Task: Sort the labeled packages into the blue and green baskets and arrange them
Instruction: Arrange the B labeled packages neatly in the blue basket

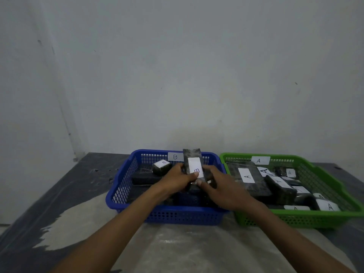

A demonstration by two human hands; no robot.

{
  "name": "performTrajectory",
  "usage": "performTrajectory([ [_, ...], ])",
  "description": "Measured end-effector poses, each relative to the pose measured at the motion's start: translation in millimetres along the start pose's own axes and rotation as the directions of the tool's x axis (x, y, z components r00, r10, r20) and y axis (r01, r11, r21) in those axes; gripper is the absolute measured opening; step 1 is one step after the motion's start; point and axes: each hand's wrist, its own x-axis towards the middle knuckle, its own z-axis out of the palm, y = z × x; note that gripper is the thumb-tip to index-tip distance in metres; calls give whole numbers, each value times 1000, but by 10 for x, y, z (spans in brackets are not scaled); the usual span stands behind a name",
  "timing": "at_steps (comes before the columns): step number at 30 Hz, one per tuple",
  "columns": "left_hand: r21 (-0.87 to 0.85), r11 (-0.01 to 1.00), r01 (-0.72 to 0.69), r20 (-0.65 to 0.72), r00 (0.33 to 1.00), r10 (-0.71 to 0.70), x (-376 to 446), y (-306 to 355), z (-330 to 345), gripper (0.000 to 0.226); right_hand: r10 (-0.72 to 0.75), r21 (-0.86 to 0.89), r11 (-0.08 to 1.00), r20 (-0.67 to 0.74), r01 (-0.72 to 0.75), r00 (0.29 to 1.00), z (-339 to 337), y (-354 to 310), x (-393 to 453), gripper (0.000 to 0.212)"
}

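Over blue basket (pixel 126 186), at 6 o'clock of its "B" tag (pixel 175 156): black package (pixel 194 164), white "B" label up, tilted, gripped from 9 o'clock by left hand (pixel 177 179) and from 3 o'clock by right hand (pixel 218 186), thumbs curled onto it. At 3 o'clock, touching: green basket (pixel 295 218) of "A" packages (pixel 247 175).

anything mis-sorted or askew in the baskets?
No mis-sorts visible: readable labels match. In the green basket the A packages lie overlapped at mixed angles. Both hands, left hand and right hand, hold a B package above the blue basket.
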Motion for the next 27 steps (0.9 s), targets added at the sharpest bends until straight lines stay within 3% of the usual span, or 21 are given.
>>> performTrajectory([
  [3, 61, 998, 21, -42, 999, -18, 48, -62, -61, 56, 0, -98, 995, -65, -6, 998, -69, 61, -7, 29],
  [5, 201, 979, 42, -105, 994, -21, 75, -95, -92, 58, -15, -167, 986, -141, -9, 990, -85, 103, -6, 28],
  [8, 416, 908, 44, -128, 992, 11, 133, -131, -91, 38, -95, -414, 910, -182, 11, 979, -43, 153, 16, 33],
  [10, 498, 865, 66, -116, 993, -9, 187, -163, -53, 33, -71, -522, 852, -163, -25, 984, -20, 187, 34, 35],
  [14, 536, 837, 113, -113, 992, -61, 272, -202, 51, 24, 130, -540, 831, -51, -137, 990, -23, 201, 61, 48],
  [19, 555, 824, 109, -120, 992, -50, 374, -253, 147, 29, 200, -600, 791, 69, -119, 977, -7, 176, 117, 71],
  [27, 619, 785, -3, -124, 987, 101, 345, -282, 130, 37, 231, -653, 750, 105, -108, 967, 25, 206, 163, 61],
])
